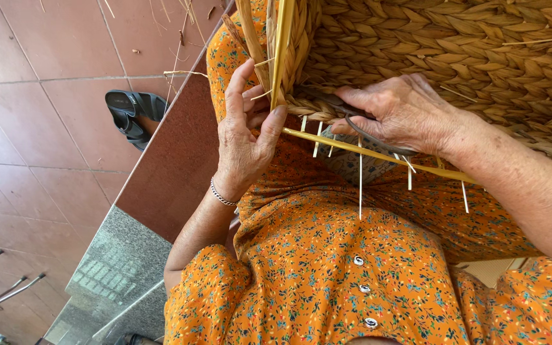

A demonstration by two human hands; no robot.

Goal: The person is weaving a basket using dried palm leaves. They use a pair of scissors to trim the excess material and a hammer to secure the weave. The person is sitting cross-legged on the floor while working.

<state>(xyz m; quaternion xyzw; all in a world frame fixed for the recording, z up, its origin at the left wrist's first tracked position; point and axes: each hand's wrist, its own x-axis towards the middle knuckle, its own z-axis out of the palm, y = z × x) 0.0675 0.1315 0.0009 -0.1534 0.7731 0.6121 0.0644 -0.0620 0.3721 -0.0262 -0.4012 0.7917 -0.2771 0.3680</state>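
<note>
Lying left of woven basket [455, 57]: black sandals [132, 112] on tiled floor [39, 96].

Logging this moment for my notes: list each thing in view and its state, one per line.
Woven basket: unfinished, loose ends sticking out at its edge.
Left hand: gripping upright straw strands.
Right hand: holding scissors at the basket's edge; blades hidden.
Sandals: lying on the floor, unworn.
Dress buttons: fastened.
</note>
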